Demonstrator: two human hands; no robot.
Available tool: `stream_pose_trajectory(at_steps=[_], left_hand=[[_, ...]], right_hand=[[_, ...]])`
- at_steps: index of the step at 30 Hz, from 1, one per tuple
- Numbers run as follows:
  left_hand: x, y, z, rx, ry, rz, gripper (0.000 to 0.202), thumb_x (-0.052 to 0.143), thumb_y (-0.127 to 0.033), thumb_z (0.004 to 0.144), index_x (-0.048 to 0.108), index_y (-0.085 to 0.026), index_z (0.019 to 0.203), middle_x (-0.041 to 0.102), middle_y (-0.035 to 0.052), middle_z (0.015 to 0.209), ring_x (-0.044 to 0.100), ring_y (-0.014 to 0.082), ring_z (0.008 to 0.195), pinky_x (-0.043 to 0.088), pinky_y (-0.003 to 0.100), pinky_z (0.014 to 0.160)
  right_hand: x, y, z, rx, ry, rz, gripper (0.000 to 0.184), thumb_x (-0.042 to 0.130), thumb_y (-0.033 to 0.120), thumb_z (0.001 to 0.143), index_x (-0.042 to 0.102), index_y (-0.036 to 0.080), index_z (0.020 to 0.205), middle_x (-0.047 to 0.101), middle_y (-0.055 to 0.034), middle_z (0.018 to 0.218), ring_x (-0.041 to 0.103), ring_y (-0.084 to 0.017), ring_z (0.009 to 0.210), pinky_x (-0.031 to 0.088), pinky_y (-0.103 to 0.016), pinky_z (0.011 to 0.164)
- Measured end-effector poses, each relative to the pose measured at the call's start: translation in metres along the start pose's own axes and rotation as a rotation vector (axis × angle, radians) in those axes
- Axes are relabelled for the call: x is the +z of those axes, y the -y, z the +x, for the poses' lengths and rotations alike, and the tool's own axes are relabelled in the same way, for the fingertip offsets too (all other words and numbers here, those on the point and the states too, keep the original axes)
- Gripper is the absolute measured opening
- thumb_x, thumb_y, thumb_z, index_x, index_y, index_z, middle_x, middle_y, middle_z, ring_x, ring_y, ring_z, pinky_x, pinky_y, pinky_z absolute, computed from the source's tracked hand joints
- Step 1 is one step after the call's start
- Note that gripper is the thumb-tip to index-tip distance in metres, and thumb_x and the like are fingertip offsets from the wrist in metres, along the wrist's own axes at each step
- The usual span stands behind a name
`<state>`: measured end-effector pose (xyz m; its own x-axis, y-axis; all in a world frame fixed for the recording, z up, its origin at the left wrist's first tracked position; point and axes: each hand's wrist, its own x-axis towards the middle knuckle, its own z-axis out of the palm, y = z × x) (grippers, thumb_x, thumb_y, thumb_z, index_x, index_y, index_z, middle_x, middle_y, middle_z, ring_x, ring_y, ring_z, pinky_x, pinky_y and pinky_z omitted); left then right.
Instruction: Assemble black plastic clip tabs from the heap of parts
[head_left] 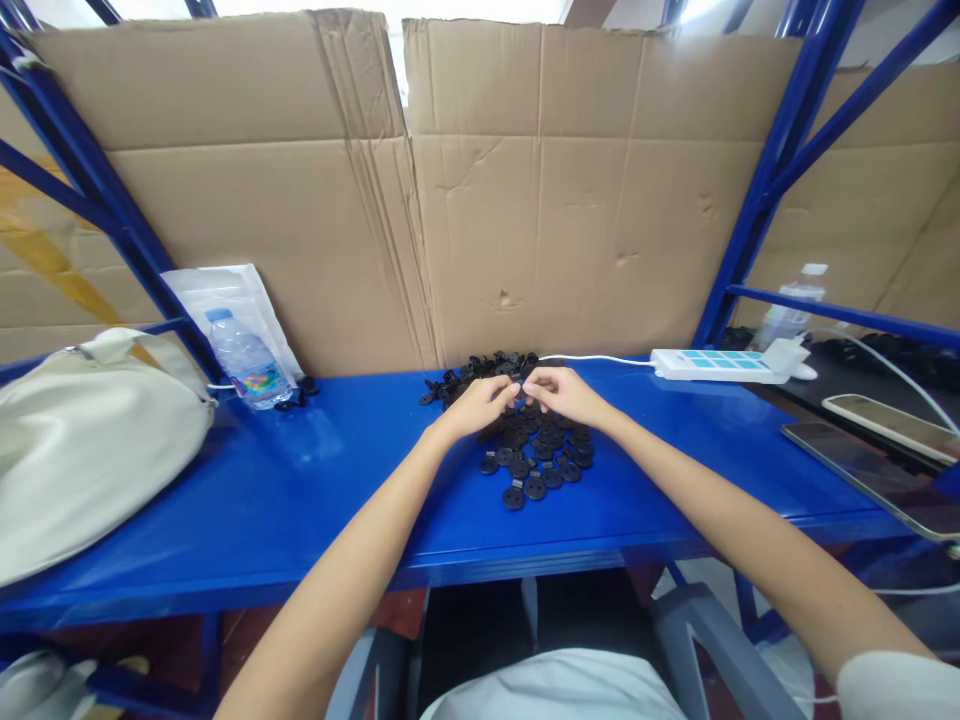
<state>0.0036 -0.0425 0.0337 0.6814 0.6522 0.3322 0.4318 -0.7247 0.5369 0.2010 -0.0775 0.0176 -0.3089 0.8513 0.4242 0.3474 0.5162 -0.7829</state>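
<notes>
My left hand (484, 402) and my right hand (566, 394) meet over a heap of small black parts, fingertips almost touching. Both are closed in a pinch. Something small and dark seems to sit between the fingertips, but the fingers hide most of it. Nearer to me on the blue table, several black round discs with two holes and a short tab (535, 487) lie spread flat. Behind my hands more black parts (499, 365) are piled against the cardboard, looking more jumbled.
A water bottle (247, 360) leans by a white pouch (255, 290) at left, near a cream bag (112, 440). At right lie a white power strip (716, 366) and two phones, one dark (877, 470), one pale-edged (892, 425). Cardboard (570, 220) walls the back; blue posts (780, 170) flank it.
</notes>
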Motion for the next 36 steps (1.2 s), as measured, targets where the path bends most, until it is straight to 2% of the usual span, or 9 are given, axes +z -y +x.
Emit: stream_pose_trajectory(at_steps=[7,13,17,20,23,26,29,32,36], left_hand=[[-0.0002,-0.0051,-0.0008,0.024,-0.019,0.054,0.044,0.038,-0.051,0.093,0.057,-0.017,0.073,0.064,0.0023,0.071,0.059,0.0151,0.069,0.045,0.026,0.067],[-0.0008,-0.0055,-0.0005,-0.001,-0.094,0.075,0.039,0.040,-0.047,0.092,0.059,-0.016,0.078,0.062,0.0011,0.068,0.056,0.0143,0.065,0.042,0.024,0.063],[-0.0038,-0.0066,-0.0004,0.052,-0.100,0.045,0.036,0.043,-0.044,0.091,0.058,-0.016,0.074,0.061,0.0004,0.067,0.056,0.0133,0.064,0.041,0.024,0.064],[-0.0040,-0.0062,-0.0006,0.072,-0.077,0.024,0.038,0.043,-0.045,0.091,0.059,-0.016,0.073,0.062,0.0008,0.068,0.056,0.0134,0.065,0.042,0.024,0.064],[-0.0023,-0.0057,-0.0012,0.044,-0.023,-0.032,0.042,0.042,-0.050,0.092,0.059,-0.015,0.073,0.063,0.0016,0.068,0.058,0.0137,0.065,0.043,0.025,0.064],[-0.0015,-0.0057,-0.0015,0.043,0.029,-0.076,0.044,0.047,-0.053,0.089,0.055,-0.015,0.069,0.061,0.0012,0.065,0.057,0.0131,0.063,0.042,0.024,0.062],[-0.0031,-0.0052,-0.0011,0.070,0.026,-0.061,0.043,0.050,-0.053,0.088,0.053,-0.015,0.068,0.060,0.0001,0.065,0.055,0.0117,0.063,0.040,0.022,0.061],[-0.0046,-0.0047,-0.0006,0.077,0.019,-0.040,0.044,0.050,-0.053,0.088,0.054,-0.014,0.068,0.060,-0.0002,0.065,0.052,0.0109,0.062,0.038,0.022,0.060],[-0.0025,-0.0079,-0.0008,0.054,0.011,-0.037,0.045,0.051,-0.054,0.086,0.054,-0.014,0.065,0.058,-0.0005,0.062,0.049,0.0102,0.059,0.036,0.022,0.058]], right_hand=[[0.0009,-0.0002,0.0006,0.019,-0.013,0.010,0.027,0.059,0.044,0.081,0.059,0.017,0.085,0.066,-0.0035,0.077,0.056,-0.010,0.052,0.045,-0.024,0.051],[0.0048,-0.0043,0.0031,0.030,-0.082,0.116,0.036,0.061,0.052,0.080,0.059,0.016,0.084,0.067,-0.0049,0.078,0.055,-0.010,0.052,0.046,-0.025,0.053],[0.0044,-0.0041,0.0021,0.064,-0.006,0.141,0.041,0.061,0.057,0.079,0.059,0.016,0.087,0.068,-0.0055,0.082,0.055,-0.009,0.053,0.045,-0.023,0.051],[0.0027,-0.0020,0.0003,0.065,0.091,0.115,0.045,0.059,0.060,0.080,0.060,0.016,0.079,0.068,-0.0057,0.079,0.054,-0.009,0.054,0.044,-0.022,0.051],[0.0005,-0.0008,-0.0006,0.039,0.117,0.084,0.048,0.058,0.063,0.080,0.060,0.015,0.072,0.066,-0.0045,0.069,0.054,-0.010,0.053,0.045,-0.024,0.055],[-0.0005,-0.0023,0.0001,0.020,0.131,0.072,0.049,0.058,0.064,0.080,0.060,0.015,0.071,0.066,-0.0041,0.067,0.054,-0.010,0.053,0.045,-0.024,0.054],[0.0012,-0.0053,0.0014,0.021,0.163,0.107,0.053,0.051,0.067,0.083,0.059,0.015,0.075,0.067,-0.0055,0.072,0.054,-0.009,0.052,0.043,-0.023,0.050],[0.0032,-0.0060,0.0019,0.008,0.136,0.125,0.056,0.045,0.069,0.085,0.058,0.015,0.078,0.066,-0.0057,0.074,0.053,-0.009,0.050,0.042,-0.022,0.049],[0.0017,-0.0023,0.0013,-0.042,0.089,0.057,0.055,0.046,0.067,0.086,0.058,0.016,0.069,0.061,-0.0026,0.062,0.051,-0.009,0.050,0.042,-0.023,0.052]])
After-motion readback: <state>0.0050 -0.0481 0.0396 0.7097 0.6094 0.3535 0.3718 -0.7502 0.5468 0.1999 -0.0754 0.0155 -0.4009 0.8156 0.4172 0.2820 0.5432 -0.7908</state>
